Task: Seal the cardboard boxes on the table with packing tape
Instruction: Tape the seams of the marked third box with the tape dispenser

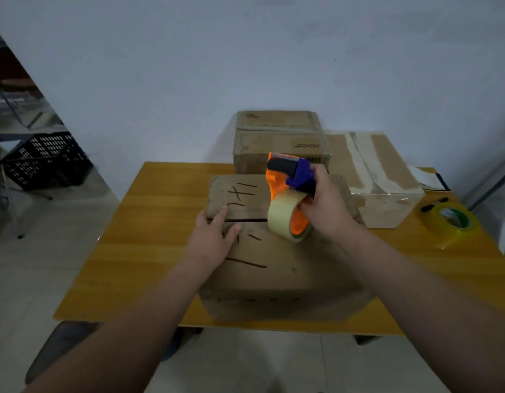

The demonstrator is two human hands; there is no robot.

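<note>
Two bare forearms reach in from the bottom edge toward the tabletop (149, 222). The left hand (214, 236) lies flat on the near box (274, 268), its fingers (221, 215) straight and spread across the seam where the two top flaps meet, holding nothing. The right hand (328, 205) has its fingers curled round the handle of the one dispenser (291, 180), orange and purple, held over the same box at the seam. The dispenser carries a pale tape roll (284, 218), which sits just at the box top; whether it touches the cardboard cannot be told.

Three boxes stand on the tabletop. The near box is at the front middle, its flaps closed and marked with black pen strokes. A second box (277, 137) stands behind it against the wall. The third box (381, 177) is to the right, beside the second, with tape strips across its top.

There are two tape rolls in all: the one in the dispenser and a loose yellow roll (451, 222) lying flat near the right edge of the tabletop, well apart from the hands.

One black crate (44, 160) sits on the floor to the left.
</note>
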